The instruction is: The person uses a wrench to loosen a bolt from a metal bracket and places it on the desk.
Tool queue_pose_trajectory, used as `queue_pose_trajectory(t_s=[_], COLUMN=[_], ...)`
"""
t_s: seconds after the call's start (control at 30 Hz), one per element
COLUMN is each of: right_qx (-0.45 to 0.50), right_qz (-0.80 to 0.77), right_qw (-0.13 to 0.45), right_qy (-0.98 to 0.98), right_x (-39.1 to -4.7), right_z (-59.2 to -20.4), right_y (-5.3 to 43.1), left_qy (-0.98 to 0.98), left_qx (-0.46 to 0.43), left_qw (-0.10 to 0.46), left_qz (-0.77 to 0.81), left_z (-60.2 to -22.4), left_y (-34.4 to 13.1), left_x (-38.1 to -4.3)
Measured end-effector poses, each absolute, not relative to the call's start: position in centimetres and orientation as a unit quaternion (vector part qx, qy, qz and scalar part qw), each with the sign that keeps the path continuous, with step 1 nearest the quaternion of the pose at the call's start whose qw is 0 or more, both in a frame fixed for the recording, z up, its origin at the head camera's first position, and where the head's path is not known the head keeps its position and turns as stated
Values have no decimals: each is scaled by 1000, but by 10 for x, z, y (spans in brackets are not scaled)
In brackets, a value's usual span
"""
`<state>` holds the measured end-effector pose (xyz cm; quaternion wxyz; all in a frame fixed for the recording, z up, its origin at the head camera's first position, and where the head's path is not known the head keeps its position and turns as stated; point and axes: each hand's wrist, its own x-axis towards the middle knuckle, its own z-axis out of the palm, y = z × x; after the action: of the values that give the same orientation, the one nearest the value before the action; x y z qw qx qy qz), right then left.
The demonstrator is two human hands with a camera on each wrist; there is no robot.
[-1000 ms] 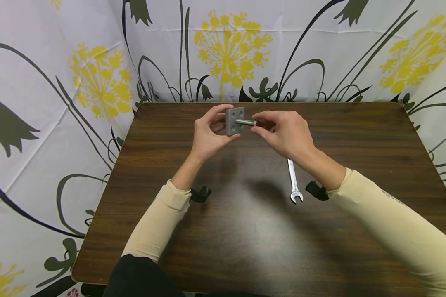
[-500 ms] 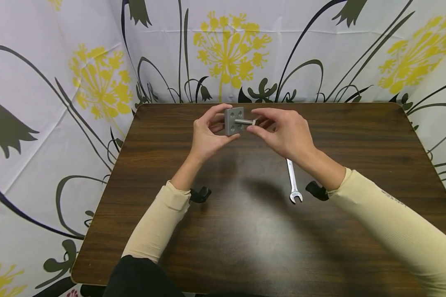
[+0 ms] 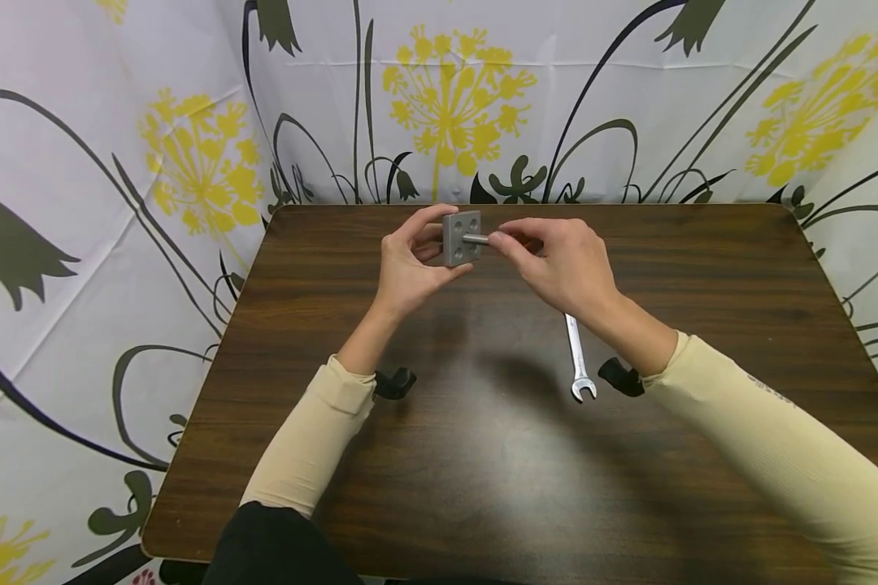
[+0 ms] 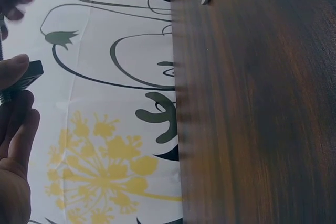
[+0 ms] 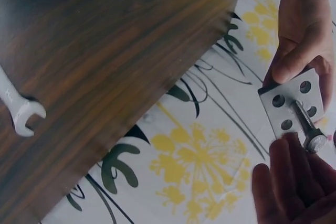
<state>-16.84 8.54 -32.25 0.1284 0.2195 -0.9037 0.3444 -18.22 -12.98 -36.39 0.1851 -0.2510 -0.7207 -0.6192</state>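
My left hand [image 3: 411, 266] grips a small grey square metal plate [image 3: 451, 242] by its edges, above the far part of the table. A bolt [image 3: 475, 239] sticks out of the plate's middle towards my right hand [image 3: 567, 258]. Thumb and fingers of that hand are curled at the bolt's outer end and cover its head in the head view. From the right wrist, the hex head of the bolt [image 5: 315, 141] shows beside my fingers, and several round holes surround the shank in the plate [image 5: 271, 106]. Part of the plate [image 4: 34, 72] shows between left thumb and fingers in the left wrist view.
An open-end wrench [image 3: 576, 353] lies on the brown wood-grain table [image 3: 483, 471], its upper part hidden under my right hand. A white curtain [image 3: 322, 97] with yellow and grey plant prints hangs behind the table's far edge. Black wrist mounts [image 3: 395, 383] stick out from the sleeves.
My right thumb and fingers have slid a little along the bolt towards the plate, covering the bolt head that showed earlier. My left hand and the plate have stayed nearly still.
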Motion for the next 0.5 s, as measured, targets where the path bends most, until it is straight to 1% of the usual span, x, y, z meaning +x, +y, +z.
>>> queue_pose_trajectory(t_s=[0.1, 0.3, 0.5], right_qx=[210, 241, 211], right_qz=[349, 316, 318], right_qw=[121, 163, 151], right_qy=[-905, -903, -912], right_x=[-168, -168, -167], right_z=[-321, -323, -325], right_y=[85, 89, 87], left_qy=[-720, -721, -722], left_qx=[-253, -248, -246], left_qw=[184, 181, 183], left_qz=[-620, -622, -620], left_z=[-363, -362, -369], left_y=[-130, -130, -130], left_x=[-182, -182, -187])
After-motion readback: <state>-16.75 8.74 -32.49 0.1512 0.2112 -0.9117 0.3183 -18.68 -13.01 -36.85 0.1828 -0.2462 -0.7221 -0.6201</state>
